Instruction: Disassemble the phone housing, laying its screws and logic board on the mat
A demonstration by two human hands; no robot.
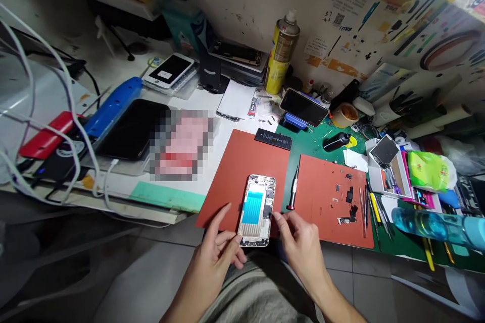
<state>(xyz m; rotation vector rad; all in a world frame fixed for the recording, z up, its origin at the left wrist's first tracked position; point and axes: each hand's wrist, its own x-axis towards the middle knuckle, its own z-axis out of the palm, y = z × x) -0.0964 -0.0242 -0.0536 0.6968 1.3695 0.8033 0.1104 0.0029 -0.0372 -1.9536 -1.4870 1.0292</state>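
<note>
An opened phone housing (pixel 264 232) lies on the left red mat, its lower end reaching past the mat's front edge. Its inner parts face up, and a blue strip (pixel 252 208) covers the middle. My left hand (pixel 217 255) grips the lower left corner between thumb and curled fingers, with the index finger stretched along the side. Close to the right edge of the housing, my right hand (pixel 301 237) is closed in a pinch; whatever its fingertips hold is hidden. A black phone battery (pixel 273 139) rests at the mat's top edge. Beside the mat lies a screwdriver (pixel 294 189).
Small phone parts (pixel 349 194) are scattered on the right red mat (pixel 314 181). Tweezers and a yellow-handled tool (pixel 375 207) lie along its right side, near a blue bottle (pixel 428 227). A spray can (pixel 281 55) stands at the back. White cables (pixel 70 96) loop at left.
</note>
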